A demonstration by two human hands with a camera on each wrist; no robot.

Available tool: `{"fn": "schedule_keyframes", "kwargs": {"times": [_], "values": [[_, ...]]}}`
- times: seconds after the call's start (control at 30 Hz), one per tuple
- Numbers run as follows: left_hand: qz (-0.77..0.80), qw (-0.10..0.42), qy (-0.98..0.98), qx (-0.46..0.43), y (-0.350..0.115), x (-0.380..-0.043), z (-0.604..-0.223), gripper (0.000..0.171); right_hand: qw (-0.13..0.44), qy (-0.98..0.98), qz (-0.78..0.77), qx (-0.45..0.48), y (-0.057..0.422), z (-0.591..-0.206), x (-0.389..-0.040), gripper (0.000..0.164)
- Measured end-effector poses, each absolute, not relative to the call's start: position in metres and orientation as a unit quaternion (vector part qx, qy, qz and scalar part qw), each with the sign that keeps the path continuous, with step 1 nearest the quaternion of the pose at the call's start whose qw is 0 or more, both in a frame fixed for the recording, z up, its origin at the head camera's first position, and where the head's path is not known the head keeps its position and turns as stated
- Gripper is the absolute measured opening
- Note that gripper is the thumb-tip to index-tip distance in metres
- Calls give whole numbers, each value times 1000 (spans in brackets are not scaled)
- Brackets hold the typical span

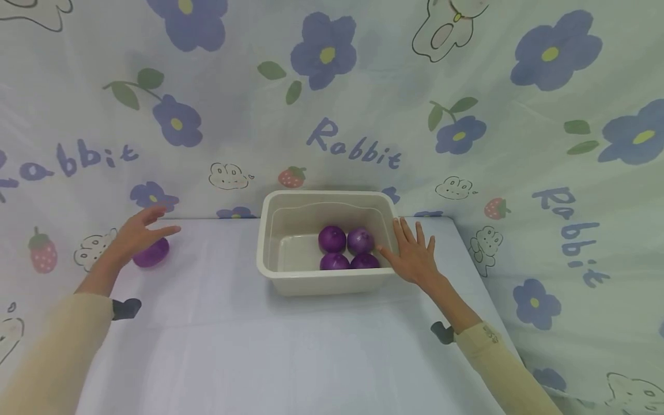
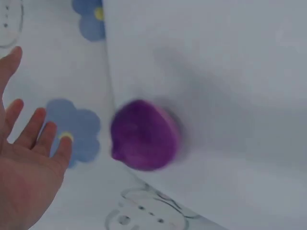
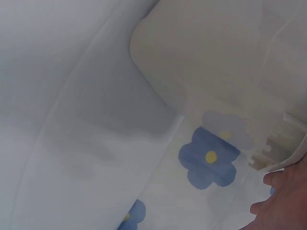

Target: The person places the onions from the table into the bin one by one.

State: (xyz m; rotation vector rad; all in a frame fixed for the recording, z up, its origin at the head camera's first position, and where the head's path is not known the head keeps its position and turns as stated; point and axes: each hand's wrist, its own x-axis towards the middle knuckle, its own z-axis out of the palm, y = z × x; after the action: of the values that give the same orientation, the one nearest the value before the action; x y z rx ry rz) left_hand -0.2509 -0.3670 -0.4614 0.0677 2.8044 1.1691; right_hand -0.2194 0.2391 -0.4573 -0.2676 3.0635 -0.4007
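My left hand (image 1: 139,233), fingers spread and thumb apart, hovers over a purple onion (image 1: 152,253) at the left of the white table. In the left wrist view that onion (image 2: 145,136) lies near the table edge, with a gap between it and the hand (image 2: 33,167). A cream plastic bin (image 1: 332,284) stands at the table's back middle. Inside its right half sit several purple onions (image 1: 332,238). On the bin's right rim rests my right hand (image 1: 415,257), its fingers extended. The right wrist view shows part of this hand (image 3: 288,199) at the bin's rim.
A cloth (image 1: 373,104) printed with flowers and rabbits hangs behind the table and along its sides. The white tabletop (image 1: 290,351) stretches in front of the bin. Each wrist carries a dark camera mount, the left one (image 1: 127,309) and the right one (image 1: 442,332).
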Motion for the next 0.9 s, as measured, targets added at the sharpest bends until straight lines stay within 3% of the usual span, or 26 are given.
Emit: {"fn": "schedule_keyframes", "kwargs": {"times": [0.5,0.9], "values": [[419,41,900,-113,-411,-236,-518,103,11,987,-133,-86,238,-457,-220,86],[351,56,924,-140,-408,-238,-527,89,14,987,-136,-83,238,-457,-221,87]]}}
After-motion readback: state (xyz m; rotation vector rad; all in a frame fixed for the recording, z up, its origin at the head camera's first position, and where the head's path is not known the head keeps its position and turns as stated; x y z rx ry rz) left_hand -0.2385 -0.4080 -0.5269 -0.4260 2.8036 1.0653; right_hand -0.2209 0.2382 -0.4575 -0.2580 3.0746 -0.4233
